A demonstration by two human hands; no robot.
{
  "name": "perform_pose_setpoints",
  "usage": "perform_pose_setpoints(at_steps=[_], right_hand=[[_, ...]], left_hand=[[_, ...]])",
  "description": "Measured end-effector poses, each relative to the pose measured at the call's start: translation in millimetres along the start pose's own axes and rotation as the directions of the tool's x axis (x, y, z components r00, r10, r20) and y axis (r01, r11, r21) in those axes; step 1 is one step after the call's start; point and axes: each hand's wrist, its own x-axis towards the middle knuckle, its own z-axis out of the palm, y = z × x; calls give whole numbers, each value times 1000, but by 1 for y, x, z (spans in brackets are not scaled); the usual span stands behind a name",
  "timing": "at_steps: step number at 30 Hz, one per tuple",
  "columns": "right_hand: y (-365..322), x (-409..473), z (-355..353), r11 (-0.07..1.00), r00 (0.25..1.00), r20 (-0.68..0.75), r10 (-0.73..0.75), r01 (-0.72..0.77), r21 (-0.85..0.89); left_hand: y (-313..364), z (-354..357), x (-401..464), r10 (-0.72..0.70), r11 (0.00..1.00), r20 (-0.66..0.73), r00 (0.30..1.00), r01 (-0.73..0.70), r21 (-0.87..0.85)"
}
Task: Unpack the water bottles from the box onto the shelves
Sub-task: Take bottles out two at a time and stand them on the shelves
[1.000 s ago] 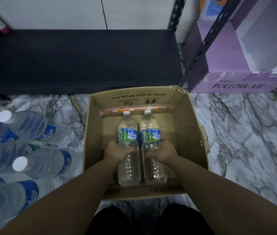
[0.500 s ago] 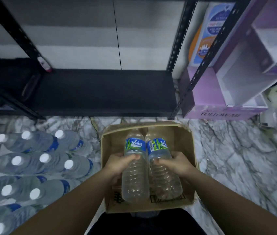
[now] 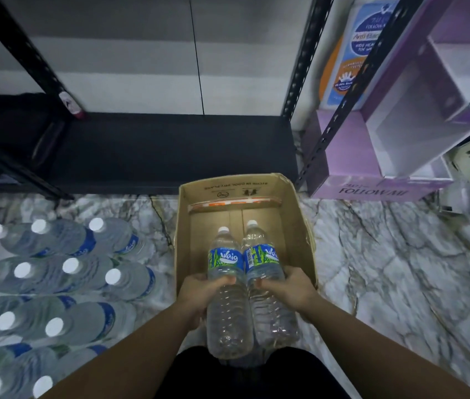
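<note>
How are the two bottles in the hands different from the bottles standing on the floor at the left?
The two held bottles have green and blue labels; the floor bottles have plain blue bands. The held ones are slim and lifted above the box, one in the left hand, one in the right hand; the floor ones look wider. All are clear with white caps.

Shop stockroom, black metal shelving (image 3: 153, 151), boxed goods (image 3: 351, 156), bottled water packs (image 3: 55, 283) on marble floor (image 3: 386, 269)

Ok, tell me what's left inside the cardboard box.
The cardboard box shows only bare floor at its far end. The two held bottles and both hands, left hand and right hand, cover its near part.
</note>
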Motion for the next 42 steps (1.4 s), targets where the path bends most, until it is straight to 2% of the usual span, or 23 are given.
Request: perform_pose_setpoints(at_steps=[3,7,13,16,23,31,36,39,42], right_hand=[[-8,-12,-4,996,997,14,-72,71,47],[-36,-27,-15,975,979,-13,-201,202,94],[-104,-47,-33,882,891,-82,-446,454,126],[-157,-61,-40,799,803,-128,-582,594,96],[-286,-104,-58,626,634,-126,-763,773,98],[-420,-144,-44,360,362,-160,-918,932,48],[-496,-156,-29,245,249,-191,-949,968,47],[-536,-155,-21,205,204,-233,-951,979,22],[-567,-147,-16,203,191,-265,-945,979,-20]], left_hand=[[6,-5,-10,47,999,0,999,-47,-16],[29,-17,-27,213,975,1,977,-212,-69],[92,-38,-59,461,872,6,887,-452,-185],[141,-54,-84,577,799,1,816,-565,-208],[253,-93,-145,803,581,-58,593,-801,-145],[345,-142,-217,922,310,-183,342,-934,-179],[410,-185,-241,952,144,-269,147,-989,-29],[446,-202,-248,956,109,-278,95,-993,36],[474,-215,-241,951,125,-286,118,-992,4]])
